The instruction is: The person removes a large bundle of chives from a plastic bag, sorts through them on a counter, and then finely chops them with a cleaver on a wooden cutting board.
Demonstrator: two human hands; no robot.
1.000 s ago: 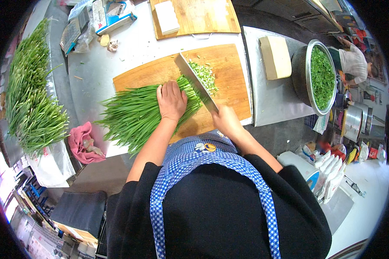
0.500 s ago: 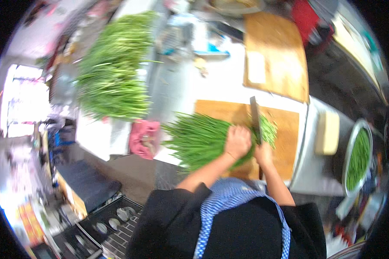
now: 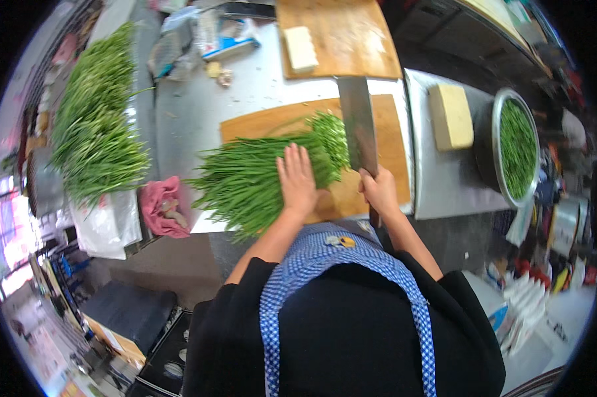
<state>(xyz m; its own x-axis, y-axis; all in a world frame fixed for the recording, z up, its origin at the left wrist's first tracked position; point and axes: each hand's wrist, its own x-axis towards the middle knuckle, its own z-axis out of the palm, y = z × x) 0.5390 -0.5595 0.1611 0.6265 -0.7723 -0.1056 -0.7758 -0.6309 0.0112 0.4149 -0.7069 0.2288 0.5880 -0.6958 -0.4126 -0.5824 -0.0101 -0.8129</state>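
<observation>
We rest left hand [image 3: 298, 180] on green stalks [image 3: 245, 165], fingers extended, likely steadying them; right hand [image 3: 380, 192] grips cleaver [image 3: 358, 126], fingers closed, presumably for control, beside chopped pieces [image 3: 331, 135].

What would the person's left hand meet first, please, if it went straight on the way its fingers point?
The left hand would first meet more of the long green stalks it rests on, then probably the cutting board beyond them; depth is hard to judge here.

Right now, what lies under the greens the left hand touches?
A wooden board shows beside these greens, whose tips overhang its left edge. The surface directly beneath them is covered.
</observation>
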